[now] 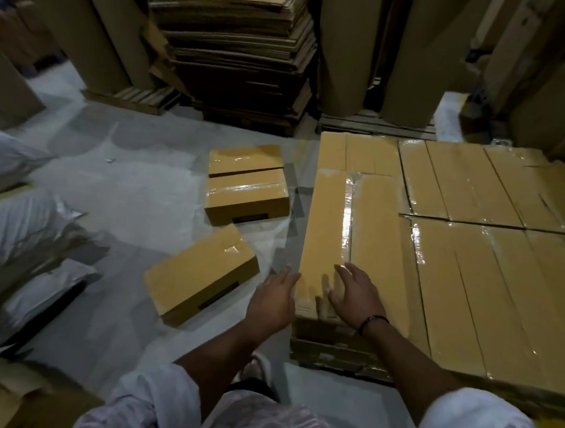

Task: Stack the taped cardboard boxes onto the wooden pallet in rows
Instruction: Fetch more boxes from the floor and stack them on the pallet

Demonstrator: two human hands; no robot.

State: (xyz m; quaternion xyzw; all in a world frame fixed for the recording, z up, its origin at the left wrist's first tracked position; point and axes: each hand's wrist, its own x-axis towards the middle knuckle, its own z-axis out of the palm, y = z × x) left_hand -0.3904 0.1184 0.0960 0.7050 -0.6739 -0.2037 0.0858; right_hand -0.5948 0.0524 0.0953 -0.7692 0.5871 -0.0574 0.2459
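Head view: long tan cardboard box [326, 235], glossy tape [348, 217] along its seam.

Left of the long tan taped cardboard box [326, 235], a narrow strip of pale grey floor [145, 190] is open, then three smaller tan cardboard boxes [203, 272] block it. Beyond that box, upright brown paper rolls [345, 53] wall the way. To its right, flat taped boxes [468, 256] leave room above.

2 pale sleeves [153, 400], rolled up, perhaps faintly striped; dark band [372, 320] on right wrist.
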